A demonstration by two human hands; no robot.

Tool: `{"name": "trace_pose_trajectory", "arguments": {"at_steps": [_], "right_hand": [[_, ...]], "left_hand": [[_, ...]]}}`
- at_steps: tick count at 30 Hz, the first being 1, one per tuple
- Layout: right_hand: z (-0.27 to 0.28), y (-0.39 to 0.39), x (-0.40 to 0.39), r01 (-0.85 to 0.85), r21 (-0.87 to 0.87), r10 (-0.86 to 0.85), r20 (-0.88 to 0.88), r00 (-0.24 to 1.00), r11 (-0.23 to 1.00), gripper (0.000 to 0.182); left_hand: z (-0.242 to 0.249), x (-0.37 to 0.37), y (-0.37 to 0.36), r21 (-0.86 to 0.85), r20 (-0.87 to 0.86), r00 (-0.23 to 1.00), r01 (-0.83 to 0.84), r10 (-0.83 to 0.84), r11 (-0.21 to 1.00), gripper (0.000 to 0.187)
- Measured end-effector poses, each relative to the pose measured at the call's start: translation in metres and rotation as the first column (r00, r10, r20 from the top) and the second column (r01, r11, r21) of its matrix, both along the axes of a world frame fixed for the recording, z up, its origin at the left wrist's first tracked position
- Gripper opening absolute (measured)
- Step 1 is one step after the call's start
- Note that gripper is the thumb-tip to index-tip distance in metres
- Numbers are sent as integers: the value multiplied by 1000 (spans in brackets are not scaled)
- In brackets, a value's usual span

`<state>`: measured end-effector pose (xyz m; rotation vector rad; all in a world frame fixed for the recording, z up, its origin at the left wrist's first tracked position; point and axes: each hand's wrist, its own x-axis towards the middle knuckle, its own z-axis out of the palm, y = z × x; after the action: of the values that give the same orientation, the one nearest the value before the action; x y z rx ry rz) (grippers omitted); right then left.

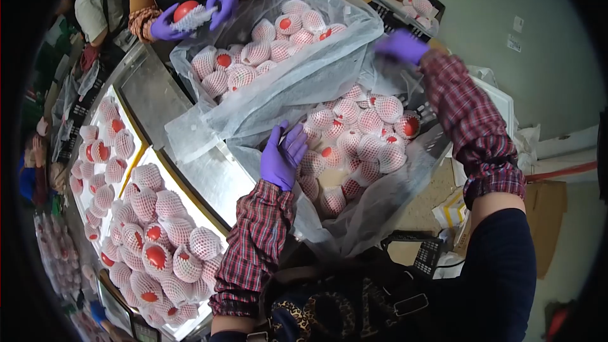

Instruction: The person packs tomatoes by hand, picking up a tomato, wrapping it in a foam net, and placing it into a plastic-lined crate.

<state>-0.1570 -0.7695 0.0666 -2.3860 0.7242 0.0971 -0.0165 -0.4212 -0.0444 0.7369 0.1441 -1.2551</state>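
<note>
Obs. We had netted fruit (pixel 389 109) heaped in the near crate (pixel 437 143), inside a cloudy plastic liner (pixel 405 189). Red skin showed thru some net openings. A tan patch (pixel 330 179) showed betw. fruit toward our side, so the layer wasn't even.

Hands. Our L hand (pixel 283 155), purple-gloved, was spread wide, nothing seen in it, at L edge of the heap; couldn't tell if fingertips touched fruit. Our R hand (pixel 403 47) was motion-blurred by the far R corner; couldn't tell if it was wide, narrow or gripping film.

Technique (our judgement). Step looked like tending the heap & its liner. Best w/ L palm flat & soft as a guard, no poking w/ fingertips, since fruit prob. bruises. Any pull on film ought to be slow & outward; a jerk could tear it or roll fruit. Fruit was best nudged by its net, w/ net kept over the skin, & the gap evened out.

Caution: far crate (pixel 373 20) sat right alongside, its film draped close to ours, so we'd check which sheet we had before tugging. Co-worker's hands (pixel 223 4) held a red fruit (pixel 185 9) over there; we'd keep clear.
</note>
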Motion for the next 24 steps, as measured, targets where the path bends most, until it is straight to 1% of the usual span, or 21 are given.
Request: {"name": "trace_pose_trajectory", "arguments": {"at_steps": [1, 2, 3, 4, 6, 7, 9, 10, 11, 12, 13, 14, 15, 16, 17, 19, 20, 21, 22, 24], "right_hand": [[-35, 11, 1, -78, -98, 42, -325, 945, 992, 27], [-71, 20, 2, -245, -141, 107, -622, 776, 959, 22], [-93, 31, -8, -244, -225, 60, -608, 792, 943, 20], [-112, 42, -21, -240, -308, 15, -587, 809, 920, 24], [-139, 63, -47, -229, -465, -63, -531, 845, 855, 42], [-140, 70, -52, -220, -542, -97, -495, 864, 811, 52], [-132, 71, -57, -222, -495, -85, -523, 848, 840, 61], [-116, 77, -56, -223, -472, -79, -538, 839, 853, 66], [-102, 85, -51, -100, -419, -118, -462, 879, 902, 75], [-92, 93, -46, -26, -369, -94, -304, 948, 929, 75], [-84, 104, -39, 37, -298, -81, -137, 987, 954, 76], [-78, 117, -32, 89, -209, -83, 37, 996, 974, 78], [-53, 145, -18, 136, -51, -130, 107, 986, 989, 79], [-31, 174, -4, 168, 110, -185, 169, 968, 980, 80], [-25, 196, 5, 132, 211, -179, 225, 958, 968, 79], [-20, 228, 20, 45, 395, -189, 333, 924, 917, 79], [-35, 233, 26, -10, 290, -115, 410, 905, 957, 79], [-35, 241, 30, 29, 58, -51, 430, 901, 998, 75], [-35, 247, 31, 71, -178, 14, 434, 901, 981, 72], [-47, 247, 32, 97, -98, -32, 518, 855, 990, 61]], "left_hand": [[1, -1, 0, 5, 9, 1000, 0, 0, 1000, 43], [1, 0, -1, 8, 20, 1000, 3, -3, 1000, 43], [0, 0, -1, -5, 7, 1000, 1, 0, 1000, 42], [0, 0, -2, -8, 5, 1000, 12, -12, 1000, 42], [1, 0, -2, -11, 2, 1000, 31, -31, 999, 41], [2, 0, -2, -9, 9, 999, 42, -42, 999, 40], [5, -1, -4, -12, 29, 997, 69, -69, 998, 39], [9, -2, -5, 13, 42, 997, 71, -71, 997, 39], [13, -4, -6, 40, 55, 996, 73, -75, 997, 39], [15, -6, -6, 71, 66, 995, 73, -78, 995, 39], [15, -8, -6, 87, 69, 994, 78, -84, 993, 40], [15, -11, -6, 110, 73, 991, 100, -108, 989, 40], [19, -13, -6, 135, 79, 988, 122, -134, 983, 40], [24, -15, -6, 158, 87, 983, 143, -159, 977, 40], [34, -17, -5, 94, 106, 981, 152, -162, 984, 43], [31, -17, -5, -56, 118, 988, 104, -96, 993, 45], [29, -15, -5, -134, 119, 991, 80, -64, 988, 46], [27, -11, -4, -169, 127, 991, 66, -45, 983, 48], [24, -9, -3, -127, 98, 995, 35, -23, 991, 47], [19, -6, -3, -41, 40, 999, -20, 22, 999, 47]]}}
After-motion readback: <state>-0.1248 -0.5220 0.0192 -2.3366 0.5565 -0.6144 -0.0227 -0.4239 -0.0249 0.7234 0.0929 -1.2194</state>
